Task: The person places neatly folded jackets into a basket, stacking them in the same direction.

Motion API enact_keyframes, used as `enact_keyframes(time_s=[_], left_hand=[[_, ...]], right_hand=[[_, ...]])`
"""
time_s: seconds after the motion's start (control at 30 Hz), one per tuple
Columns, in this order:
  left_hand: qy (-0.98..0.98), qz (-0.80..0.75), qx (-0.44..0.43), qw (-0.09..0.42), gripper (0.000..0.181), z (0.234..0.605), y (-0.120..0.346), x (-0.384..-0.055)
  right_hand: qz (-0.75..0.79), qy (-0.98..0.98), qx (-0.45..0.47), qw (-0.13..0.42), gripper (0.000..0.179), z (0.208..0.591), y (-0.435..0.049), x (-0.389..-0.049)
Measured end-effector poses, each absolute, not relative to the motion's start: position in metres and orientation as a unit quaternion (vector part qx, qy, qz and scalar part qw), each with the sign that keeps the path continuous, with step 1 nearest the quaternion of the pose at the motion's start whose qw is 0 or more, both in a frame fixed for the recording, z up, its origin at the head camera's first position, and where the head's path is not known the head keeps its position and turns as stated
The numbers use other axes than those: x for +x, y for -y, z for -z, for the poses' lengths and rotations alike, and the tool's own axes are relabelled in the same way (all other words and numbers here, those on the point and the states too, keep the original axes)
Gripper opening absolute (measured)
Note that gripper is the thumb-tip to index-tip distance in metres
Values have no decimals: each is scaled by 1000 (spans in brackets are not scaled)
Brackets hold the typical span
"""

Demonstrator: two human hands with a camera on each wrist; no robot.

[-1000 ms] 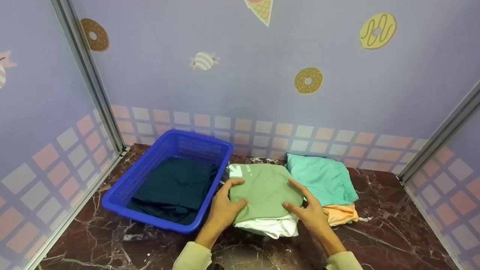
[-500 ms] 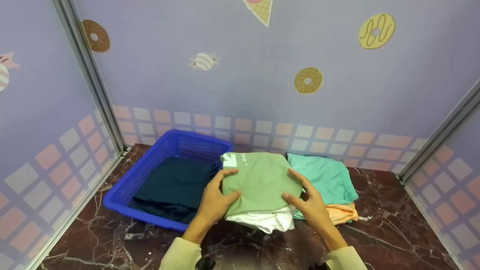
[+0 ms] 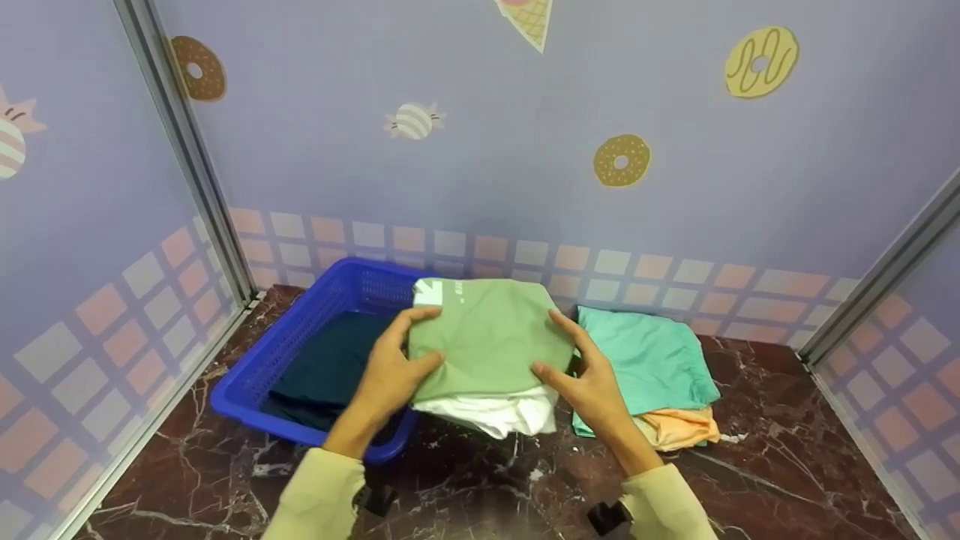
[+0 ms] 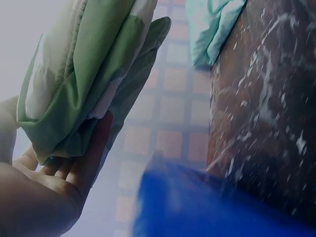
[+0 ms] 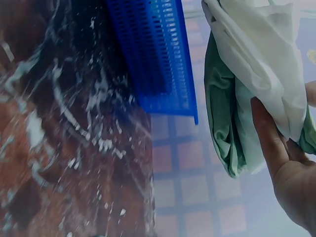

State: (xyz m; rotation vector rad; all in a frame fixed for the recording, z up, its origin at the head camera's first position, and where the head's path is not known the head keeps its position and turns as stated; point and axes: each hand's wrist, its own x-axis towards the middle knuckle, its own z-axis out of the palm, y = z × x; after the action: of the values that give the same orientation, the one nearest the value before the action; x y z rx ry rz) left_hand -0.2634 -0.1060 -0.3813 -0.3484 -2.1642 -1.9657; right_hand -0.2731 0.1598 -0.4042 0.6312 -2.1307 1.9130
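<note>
Both hands carry a folded green and white garment (image 3: 487,337) above the table, with a white print at its top left corner. My left hand (image 3: 397,360) grips its left side, thumb on top and fingers beneath, as the left wrist view shows. On the opposite side my right hand (image 3: 589,375) holds it the same way, fingers tucked under the white layers (image 5: 266,64). The garment's left part overlaps the right rim of a blue plastic basket (image 3: 247,409) in the head view. Inside the basket lies dark navy folded clothing (image 3: 330,356), partly hidden by the left hand and the garment.
A folded turquoise garment (image 3: 645,360) lies at the right rear of the dark red marbled tabletop (image 3: 772,450), over an orange one (image 3: 682,427). Patterned lilac wall panels (image 3: 510,195) enclose the back and both sides, with metal posts (image 3: 199,172) at the corners.
The hands have raised the folded green and white garment from the tabletop and moved it left, to the basket's right side. The basket and turquoise clothing stay put.
</note>
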Motion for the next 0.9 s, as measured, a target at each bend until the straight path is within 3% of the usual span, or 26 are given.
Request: enact_keyframes(time_s=[0.17, 0.37, 0.9], left_hand=[[750, 643, -115, 102, 61, 369, 124, -263], [765, 626, -112, 103, 63, 380, 151, -276], [777, 620, -82, 75, 65, 395, 209, -294]], right_hand=[[-640, 728, 221, 107, 72, 402, -141, -284], [-597, 766, 216, 104, 74, 412, -124, -304], [-606, 774, 182, 33, 75, 418, -72, -314]])
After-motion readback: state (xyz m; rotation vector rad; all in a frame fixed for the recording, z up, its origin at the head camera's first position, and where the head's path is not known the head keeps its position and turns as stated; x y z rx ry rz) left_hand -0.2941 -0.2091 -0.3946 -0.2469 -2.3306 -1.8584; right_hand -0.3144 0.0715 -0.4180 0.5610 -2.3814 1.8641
